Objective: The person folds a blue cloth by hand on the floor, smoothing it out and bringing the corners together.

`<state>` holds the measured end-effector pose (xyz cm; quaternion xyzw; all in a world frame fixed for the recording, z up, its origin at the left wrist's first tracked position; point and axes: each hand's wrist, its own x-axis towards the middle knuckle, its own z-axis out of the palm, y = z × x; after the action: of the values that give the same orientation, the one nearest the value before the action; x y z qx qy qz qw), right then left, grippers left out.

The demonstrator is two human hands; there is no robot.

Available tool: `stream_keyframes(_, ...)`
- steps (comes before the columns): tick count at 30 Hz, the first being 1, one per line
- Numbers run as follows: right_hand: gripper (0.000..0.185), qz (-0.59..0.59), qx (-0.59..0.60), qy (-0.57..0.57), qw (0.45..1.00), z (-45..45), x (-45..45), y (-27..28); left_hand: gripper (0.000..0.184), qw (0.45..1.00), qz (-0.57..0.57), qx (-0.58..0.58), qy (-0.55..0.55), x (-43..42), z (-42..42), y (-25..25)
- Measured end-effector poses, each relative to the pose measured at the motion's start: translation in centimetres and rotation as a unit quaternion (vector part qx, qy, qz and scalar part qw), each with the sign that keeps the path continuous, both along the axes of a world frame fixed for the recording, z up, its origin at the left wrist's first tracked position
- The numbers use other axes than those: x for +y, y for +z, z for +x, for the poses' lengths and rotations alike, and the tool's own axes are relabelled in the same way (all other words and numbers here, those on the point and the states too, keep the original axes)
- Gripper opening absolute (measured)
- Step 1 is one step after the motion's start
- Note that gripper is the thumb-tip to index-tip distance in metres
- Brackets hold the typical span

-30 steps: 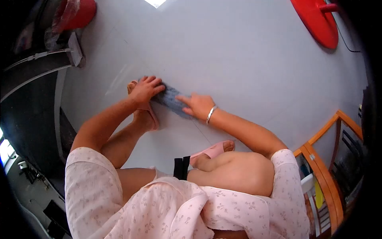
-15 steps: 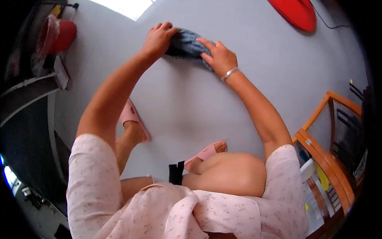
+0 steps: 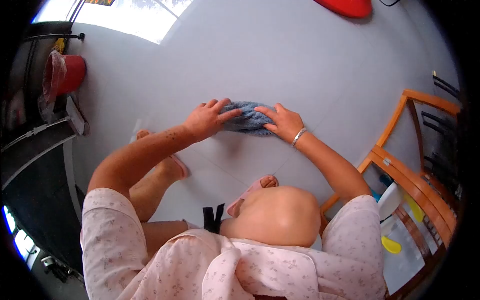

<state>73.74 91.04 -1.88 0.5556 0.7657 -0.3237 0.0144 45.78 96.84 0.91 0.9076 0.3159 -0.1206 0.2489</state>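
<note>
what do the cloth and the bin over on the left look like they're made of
The blue-grey cloth looks like soft, matt textile, perhaps terry, given its fuzzy surface and folds. The red bin seems to be smooth plastic, judging by its even colour, with thin, clear, crinkled film over its rim.

Looking left now, spotting a red bin (image 3: 75,75) lined with clear plastic (image 3: 56,75). Swinging up top, catching bright light (image 3: 135,20) and 1 red rounded object (image 3: 347,6), cut off by the edge. Over right, picking out a wooden frame (image 3: 415,180) and 2 yellow pieces (image 3: 391,245).
</note>
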Motion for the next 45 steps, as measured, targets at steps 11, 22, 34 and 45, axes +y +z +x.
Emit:
stream_keyframes(11, 0.074, 0.114, 0.005, -0.006, 0.993, -0.4, -1.4, 0.7, 0.071, 0.931, -0.048, 0.176, -0.317, 1.9, -2.1, 1.7)
stream_keyframes(22, 0.059, -0.022, -0.071, 0.032, 0.997, -1.4, 0.0, 0.3, 0.05, 0.921, 0.089, -0.025, -0.379, 3.0, -4.0, -4.1)
stream_keyframes(34, 0.041, 0.109, -0.08, -0.01, 0.991, -12.5, 23.0, -1.0, 0.036, 0.984, 0.162, -0.077, -0.009, 17.4, -11.7, -6.4)
stream_keyframes(45, 0.052, 0.198, -0.034, -0.045, 0.979, -22.6, 29.0, 3.4, 0.028, 0.962, 0.183, -0.133, 0.15, 23.0, -20.0, -1.8)
